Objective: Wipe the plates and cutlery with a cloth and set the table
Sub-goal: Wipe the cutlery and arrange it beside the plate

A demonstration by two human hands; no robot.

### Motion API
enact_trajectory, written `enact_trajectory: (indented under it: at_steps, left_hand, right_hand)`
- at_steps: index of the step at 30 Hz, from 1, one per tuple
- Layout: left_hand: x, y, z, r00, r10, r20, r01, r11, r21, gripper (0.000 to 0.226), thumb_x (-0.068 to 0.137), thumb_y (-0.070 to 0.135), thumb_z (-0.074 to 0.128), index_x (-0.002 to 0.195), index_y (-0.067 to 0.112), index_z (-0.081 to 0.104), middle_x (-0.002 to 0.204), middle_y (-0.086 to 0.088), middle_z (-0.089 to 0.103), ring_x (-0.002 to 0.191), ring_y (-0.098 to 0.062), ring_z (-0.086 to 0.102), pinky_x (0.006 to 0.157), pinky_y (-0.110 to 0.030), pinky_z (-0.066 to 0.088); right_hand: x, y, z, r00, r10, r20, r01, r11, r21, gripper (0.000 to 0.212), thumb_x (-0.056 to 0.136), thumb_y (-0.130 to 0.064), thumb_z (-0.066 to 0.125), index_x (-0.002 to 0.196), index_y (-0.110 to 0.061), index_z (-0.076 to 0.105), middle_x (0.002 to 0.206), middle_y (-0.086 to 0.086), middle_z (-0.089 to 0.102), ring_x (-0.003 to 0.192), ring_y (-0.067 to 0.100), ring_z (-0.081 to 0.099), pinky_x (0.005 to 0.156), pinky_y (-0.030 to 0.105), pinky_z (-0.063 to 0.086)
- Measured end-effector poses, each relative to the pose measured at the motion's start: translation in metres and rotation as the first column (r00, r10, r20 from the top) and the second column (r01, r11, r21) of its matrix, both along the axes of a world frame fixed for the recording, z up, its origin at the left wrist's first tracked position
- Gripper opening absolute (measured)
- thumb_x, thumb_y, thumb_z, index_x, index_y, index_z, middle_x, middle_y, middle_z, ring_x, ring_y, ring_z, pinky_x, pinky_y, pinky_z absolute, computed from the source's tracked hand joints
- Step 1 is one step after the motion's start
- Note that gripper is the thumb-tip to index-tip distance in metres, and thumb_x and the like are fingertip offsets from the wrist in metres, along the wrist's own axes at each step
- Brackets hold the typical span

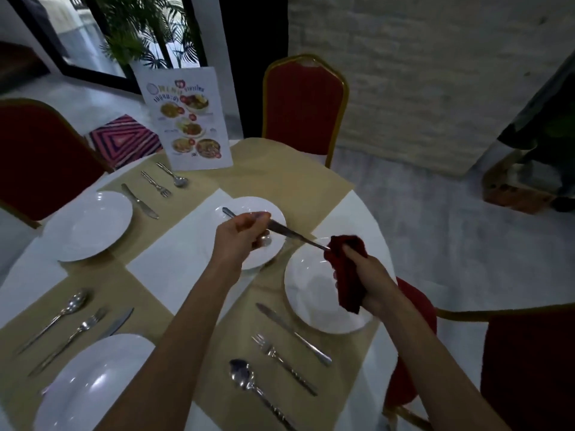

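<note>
My left hand grips a table knife by its middle, held above a white plate at the table's centre. The knife's tip runs into a dark red cloth, which my right hand clutches over another white plate on the right. In front of that plate lie a knife, a fork and a spoon on a beige mat.
Two more white plates sit at the left and near left, each with cutlery beside it. A menu stand is upright at the table's far side. Red chairs surround the round table.
</note>
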State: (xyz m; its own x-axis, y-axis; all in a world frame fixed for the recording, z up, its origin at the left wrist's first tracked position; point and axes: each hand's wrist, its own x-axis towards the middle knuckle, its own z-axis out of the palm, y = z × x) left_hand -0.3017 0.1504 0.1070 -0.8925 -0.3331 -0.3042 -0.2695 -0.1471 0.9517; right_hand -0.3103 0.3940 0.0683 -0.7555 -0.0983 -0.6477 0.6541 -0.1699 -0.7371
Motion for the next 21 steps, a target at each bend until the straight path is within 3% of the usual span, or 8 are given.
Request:
enact_trajectory:
  at_steps: [3, 5, 7, 9, 11, 13, 16, 21]
  left_hand:
    - [-0.031, 0.009, -0.008, 0.99, -0.136, -0.036, 0.129, 0.982, -0.139, 0.01, 0.089, 0.01, 0.072, 0.097, 0.014, 0.077, 0.088, -0.004, 0.077, 0.078, -0.015, 0.068, 0.074, -0.025, 0.057]
    - [-0.05, 0.01, -0.016, 0.972, -0.233, 0.017, 0.228, 0.933, -0.278, 0.015, 0.087, 0.009, 0.074, 0.101, 0.014, 0.078, 0.089, -0.003, 0.078, 0.076, -0.012, 0.068, 0.078, -0.029, 0.056]
    - [-0.07, 0.011, -0.027, 0.952, -0.29, 0.102, 0.307, 0.877, -0.37, 0.018, 0.085, 0.015, 0.077, 0.103, 0.018, 0.079, 0.088, 0.004, 0.078, 0.076, -0.006, 0.068, 0.082, -0.03, 0.055]
    - [-0.091, 0.014, -0.037, 0.949, -0.273, 0.156, 0.314, 0.847, -0.428, 0.017, 0.083, 0.024, 0.079, 0.1, 0.023, 0.08, 0.084, 0.012, 0.077, 0.071, 0.002, 0.066, 0.078, -0.023, 0.053]
    - [-0.11, 0.018, -0.046, 0.957, -0.238, 0.163, 0.289, 0.792, -0.538, 0.012, 0.083, 0.029, 0.078, 0.094, 0.025, 0.081, 0.081, 0.015, 0.075, 0.069, 0.005, 0.064, 0.072, -0.016, 0.048]
    - [-0.129, 0.026, -0.056, 0.965, -0.202, 0.167, 0.262, 0.74, -0.62, 0.01, 0.082, 0.029, 0.078, 0.091, 0.026, 0.079, 0.082, 0.014, 0.075, 0.076, 0.003, 0.067, 0.072, -0.012, 0.047]
    - [-0.158, 0.034, -0.07, 0.967, -0.17, 0.188, 0.252, 0.724, -0.642, 0.016, 0.08, 0.025, 0.078, 0.096, 0.026, 0.075, 0.083, 0.009, 0.075, 0.081, -0.002, 0.066, 0.071, -0.005, 0.042]
    - [-0.208, 0.026, -0.088, 0.939, -0.214, 0.268, 0.343, 0.545, -0.765, 0.016, 0.083, 0.024, 0.063, 0.092, 0.028, 0.076, 0.09, 0.004, 0.076, 0.088, -0.014, 0.068, 0.083, -0.028, 0.052]
  right_hand:
    - [-0.07, 0.013, -0.017, 0.996, -0.089, 0.026, 0.09, 0.996, -0.015, 0.015, 0.096, -0.018, 0.066, 0.093, -0.008, 0.077, 0.097, 0.016, 0.075, 0.072, 0.019, 0.072, 0.06, 0.027, 0.053]
    - [-0.113, 0.02, -0.023, 0.995, -0.103, 0.015, 0.101, 0.992, 0.069, 0.015, 0.095, -0.01, 0.064, 0.103, -0.001, 0.074, 0.107, 0.021, 0.074, 0.091, 0.028, 0.074, 0.067, 0.032, 0.057]
    - [-0.154, 0.023, -0.022, 0.996, -0.081, -0.022, 0.083, 0.979, 0.187, 0.024, 0.094, -0.01, 0.067, 0.112, 0.006, 0.069, 0.108, 0.021, 0.073, 0.098, 0.033, 0.071, 0.077, 0.039, 0.058]
    - [-0.188, 0.022, -0.018, 0.996, -0.032, -0.087, 0.053, 0.966, 0.252, 0.024, 0.094, -0.012, 0.069, 0.111, 0.006, 0.068, 0.103, 0.017, 0.072, 0.095, 0.032, 0.071, 0.084, 0.043, 0.058]
    - [-0.214, 0.018, -0.013, 0.989, 0.025, -0.144, 0.017, 0.959, 0.285, 0.015, 0.094, -0.014, 0.07, 0.098, 0.001, 0.068, 0.092, 0.011, 0.071, 0.085, 0.026, 0.07, 0.079, 0.04, 0.059]
    - [-0.238, 0.011, -0.009, 0.979, 0.077, -0.188, -0.018, 0.955, 0.297, 0.013, 0.094, -0.014, 0.071, 0.083, -0.008, 0.066, 0.084, 0.006, 0.07, 0.077, 0.02, 0.069, 0.069, 0.035, 0.058]
    - [-0.272, -0.001, -0.01, 0.968, 0.058, -0.245, 0.01, 0.963, 0.269, 0.013, 0.092, -0.017, 0.074, 0.082, -0.012, 0.067, 0.085, 0.006, 0.072, 0.081, 0.021, 0.072, 0.075, 0.038, 0.059]
    - [-0.322, -0.027, -0.029, 0.954, 0.127, -0.27, -0.034, 0.945, 0.324, 0.01, 0.093, -0.017, 0.072, 0.083, -0.015, 0.069, 0.087, 0.006, 0.073, 0.078, 0.017, 0.07, 0.073, 0.034, 0.059]
